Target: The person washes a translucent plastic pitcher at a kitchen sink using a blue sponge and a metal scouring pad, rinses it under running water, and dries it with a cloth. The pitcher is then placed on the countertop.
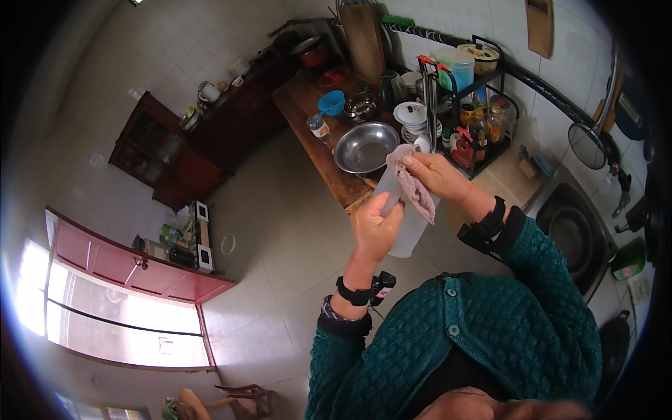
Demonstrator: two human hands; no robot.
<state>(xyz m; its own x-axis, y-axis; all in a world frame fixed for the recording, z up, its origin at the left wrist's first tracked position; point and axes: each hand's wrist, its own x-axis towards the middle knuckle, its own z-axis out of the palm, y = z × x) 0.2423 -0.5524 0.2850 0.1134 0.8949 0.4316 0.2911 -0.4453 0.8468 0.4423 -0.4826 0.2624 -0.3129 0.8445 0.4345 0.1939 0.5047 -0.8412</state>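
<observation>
A translucent white plastic jug (412,236) is held in front of my chest, tilted. My left hand (375,228) is closed around what looks like its handle. A damp-looking pink cloth (420,197) lies over the jug's upper edge. My right hand (438,176) pinches that cloth against the jug, thumb on top; the fingers behind are partly hidden. Just beyond the hands, a stainless-steel basin (366,149) rests on the wooden table (333,176).
A blue plastic ladle (331,103), a bottle (317,126) and white lidded crockery (410,114) stand on the table. A black rack (472,170) holds condiment bottles. The sink (569,236) is at my right. A red door (131,257) stands at left.
</observation>
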